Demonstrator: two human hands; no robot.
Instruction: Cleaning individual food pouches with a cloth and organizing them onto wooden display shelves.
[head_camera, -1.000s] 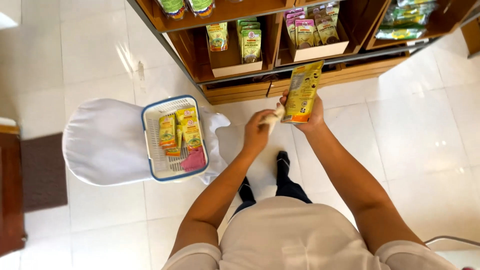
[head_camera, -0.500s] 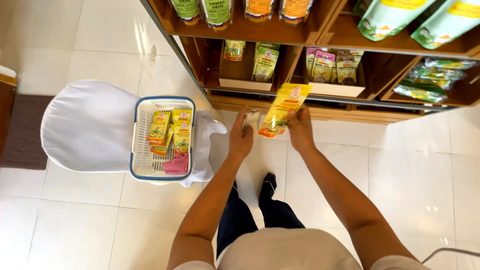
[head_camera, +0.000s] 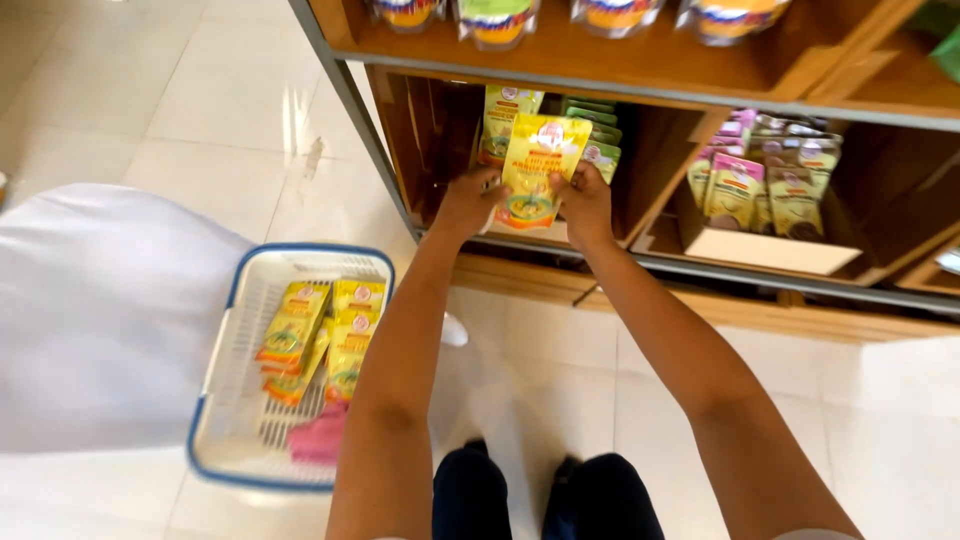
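A flat yellow pouch (head_camera: 540, 170) stands upright at upper centre, with yellow and green pouches (head_camera: 600, 135) behind it. Purple and olive packets (head_camera: 765, 185) fill a box at upper right. More yellow pouches (head_camera: 320, 340) lie at lower left.

The yellow pouch (head_camera: 540, 170) is a flat, glossy packet with a picture of a dish of food on its lower front. It stands upright, face toward the camera, at the front of the wooden shelf compartment, gripped on both side edges, just ahead of a row of like yellow and green pouches.
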